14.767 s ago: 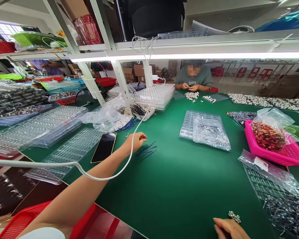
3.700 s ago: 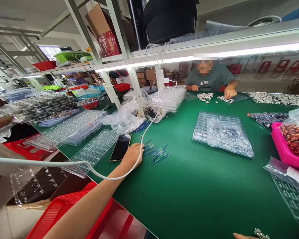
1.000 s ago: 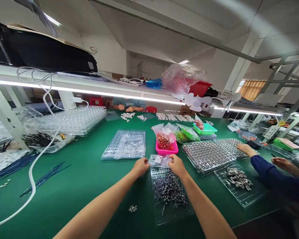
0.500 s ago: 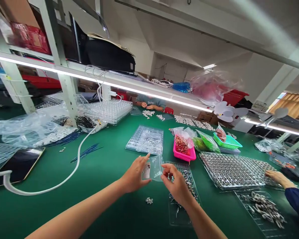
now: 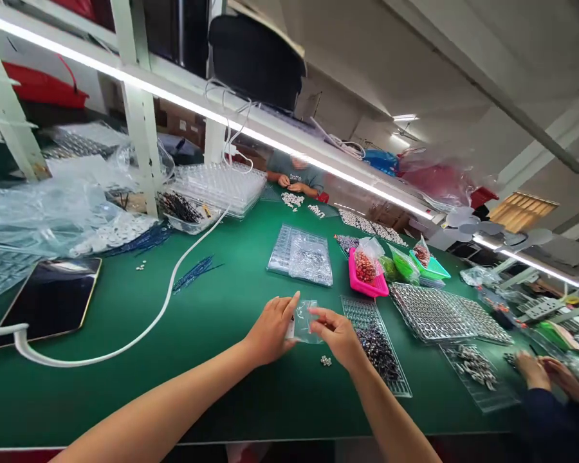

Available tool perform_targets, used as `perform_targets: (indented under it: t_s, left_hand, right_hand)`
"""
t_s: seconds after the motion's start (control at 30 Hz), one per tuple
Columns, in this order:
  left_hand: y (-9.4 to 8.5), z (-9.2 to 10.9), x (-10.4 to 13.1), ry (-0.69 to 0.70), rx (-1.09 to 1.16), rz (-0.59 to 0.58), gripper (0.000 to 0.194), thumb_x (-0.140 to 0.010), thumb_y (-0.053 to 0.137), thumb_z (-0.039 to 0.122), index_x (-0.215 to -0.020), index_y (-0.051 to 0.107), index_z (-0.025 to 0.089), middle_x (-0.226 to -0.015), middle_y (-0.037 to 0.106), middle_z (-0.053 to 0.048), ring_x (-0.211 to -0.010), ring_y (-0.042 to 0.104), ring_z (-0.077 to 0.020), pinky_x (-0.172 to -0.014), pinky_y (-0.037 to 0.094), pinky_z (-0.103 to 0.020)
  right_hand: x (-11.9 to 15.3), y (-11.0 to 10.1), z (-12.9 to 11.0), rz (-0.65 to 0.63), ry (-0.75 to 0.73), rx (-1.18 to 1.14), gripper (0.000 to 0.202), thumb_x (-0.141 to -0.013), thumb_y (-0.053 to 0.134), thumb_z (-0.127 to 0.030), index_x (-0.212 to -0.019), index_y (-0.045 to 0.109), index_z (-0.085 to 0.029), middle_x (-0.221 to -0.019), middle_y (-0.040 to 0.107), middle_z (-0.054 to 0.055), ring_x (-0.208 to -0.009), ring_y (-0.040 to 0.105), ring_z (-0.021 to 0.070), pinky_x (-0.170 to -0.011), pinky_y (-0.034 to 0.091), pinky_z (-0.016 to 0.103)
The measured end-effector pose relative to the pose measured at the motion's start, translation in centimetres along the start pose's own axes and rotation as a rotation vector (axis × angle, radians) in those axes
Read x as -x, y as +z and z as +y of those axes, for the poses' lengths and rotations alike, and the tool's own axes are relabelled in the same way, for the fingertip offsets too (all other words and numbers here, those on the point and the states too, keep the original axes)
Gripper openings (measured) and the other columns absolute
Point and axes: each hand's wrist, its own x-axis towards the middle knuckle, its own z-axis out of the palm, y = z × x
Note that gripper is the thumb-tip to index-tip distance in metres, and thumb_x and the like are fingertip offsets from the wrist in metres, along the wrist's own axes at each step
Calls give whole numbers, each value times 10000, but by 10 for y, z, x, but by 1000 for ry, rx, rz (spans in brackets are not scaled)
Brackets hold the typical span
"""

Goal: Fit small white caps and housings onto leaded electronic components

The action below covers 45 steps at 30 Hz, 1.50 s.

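Note:
Between my hands is a small clear plastic bag (image 5: pixel 307 329) with a white label and a few small pale pieces showing inside. My left hand (image 5: pixel 271 331) grips its left side, thumb below and fingers above. The fingertips of my right hand (image 5: pixel 335 331) pinch the bag's right edge. Just below the bag, a small cluster of silvery beads (image 5: pixel 325 361) lies on the green table (image 5: pixel 212 386). Right of my right hand sits a clear ridged tray (image 5: pixel 403 387) with many dark small parts. Beyond my hands lies a stack of clear bags (image 5: pixel 311 254).
At the left are a phone (image 5: pixel 53 302), a white cable (image 5: pixel 166 296) and blue wire strands (image 5: pixel 193 273). A pink basket (image 5: pixel 379 286) and large filled trays (image 5: pixel 437 312) stand to the right. Another person's hands (image 5: pixel 540 372) work at the far right; one person sits opposite.
The camera view has shifted and tilted. Both my hands stay on the bag, now turned so less of its label shows. The co-worker's hand at right has moved off the large tray.

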Motion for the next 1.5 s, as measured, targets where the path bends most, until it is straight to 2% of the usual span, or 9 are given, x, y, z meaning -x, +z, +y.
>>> perform_targets:
  t_s: [0.2, 0.4, 0.53, 0.63, 0.77, 0.87, 0.93, 1.2, 1.5]
  left_hand:
    - [-8, -1, -3, -68, 99, 10, 887, -789, 683, 225, -1533, 203, 187, -1231, 615, -167, -1153, 589, -349, -1002, 449, -513]
    - [-12, 0, -6, -75, 125, -63, 644, -804, 627, 157, -1417, 428, 151, -1187, 642, -161, -1124, 584, -333, -962, 433, -469]
    - [-11, 2, -7, -89, 117, -91, 630, -798, 635, 156, -1400, 448, 145, -1186, 638, -166, -1122, 579, -336, -951, 426, -460]
    - [-10, 2, -7, -96, 115, -81, 600, -839, 614, 186, -1410, 435, 152, -1170, 641, -161, -1109, 581, -330, -953, 421, -457]
    - [-9, 3, -5, -72, 129, -72, 561, -863, 597, 200, -1398, 442, 132, -1157, 655, -161, -1081, 591, -329, -944, 433, -463]
    - [-9, 5, -2, -48, 136, -81, 546, -874, 594, 201, -1392, 444, 119, -1147, 662, -161, -1072, 600, -324, -952, 441, -467]
    - [-10, 6, -1, -39, 134, -91, 541, -882, 592, 205, -1393, 440, 110, -1146, 663, -166, -1072, 604, -322, -959, 445, -470]
    - [-7, 8, 1, -21, 144, -160, 531, -876, 591, 191, -1384, 454, 119, -1130, 682, -144, -1069, 625, -305, -989, 445, -450]
    - [-11, 3, 2, -39, 21, -370, 630, -794, 632, 184, -1399, 469, 126, -1192, 679, -145, -1096, 616, -319, -956, 478, -434]
  right_hand:
    - [8, 17, -21, -64, 55, -81, 561, -857, 663, -459, -1366, 601, -232, -670, 673, -21, -666, 623, 157, -687, 519, 310]
    - [30, 15, -31, 72, 108, 76, 570, -929, 572, -454, -1451, 495, -236, -798, 735, 3, -546, 555, 109, -563, 486, 258]
    - [56, 1, -19, 331, 43, 287, 424, -971, 523, -425, -1342, 603, -236, -1073, 747, 68, -877, 704, 185, -824, 568, 334]
    - [81, -1, 4, 430, 33, 526, 361, -993, 482, -364, -1274, 650, -210, -1203, 711, 109, -1097, 672, 224, -971, 540, 383]
    - [101, 17, 44, 392, 29, 625, 420, -961, 531, -271, -1375, 574, -216, -1395, 603, 127, -1311, 553, 270, -1115, 451, 486]
    - [100, 27, 67, 235, -28, 765, 530, -991, 416, -163, -1503, 405, -300, -1588, 389, 77, -1482, 343, 273, -1165, 392, 529]
    - [97, 26, 77, 117, -85, 827, 603, -972, 347, -70, -1517, 372, -328, -1590, 389, 50, -1503, 298, 261, -1176, 380, 539]
    - [98, -1, 92, -92, -366, 885, 706, -915, 344, 10, -1570, 238, -230, -1547, 449, 105, -1496, 313, 242, -1166, 428, 499]
    - [91, -8, 100, 10, -530, 879, 519, -949, 381, -9, -1422, 528, -164, -1339, 656, 133, -1325, 566, 215, -1077, 535, 378]
